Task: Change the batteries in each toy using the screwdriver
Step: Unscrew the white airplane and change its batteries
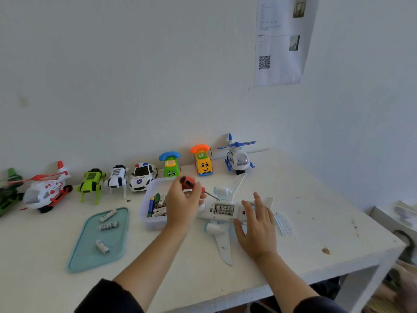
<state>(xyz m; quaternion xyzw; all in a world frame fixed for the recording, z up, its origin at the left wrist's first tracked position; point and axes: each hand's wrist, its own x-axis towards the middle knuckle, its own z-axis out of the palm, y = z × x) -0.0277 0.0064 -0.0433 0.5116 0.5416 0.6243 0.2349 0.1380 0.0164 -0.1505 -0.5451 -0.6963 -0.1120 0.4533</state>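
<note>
— Fingers of the left hand?
— Curling round the red-handled screwdriver, tip pointing at the toy airplane.
— Right hand?
— Lying flat, fingers straight, pressing the airplane's upturned belly on the white table; battery bay is showing open, cells inside.

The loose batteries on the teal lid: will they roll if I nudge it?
Probably. The three batteries are bare cylinders lying on their sides. The lid looks smooth, though its raised rim might stop them. Likely stiff, heavy for their size.
</note>
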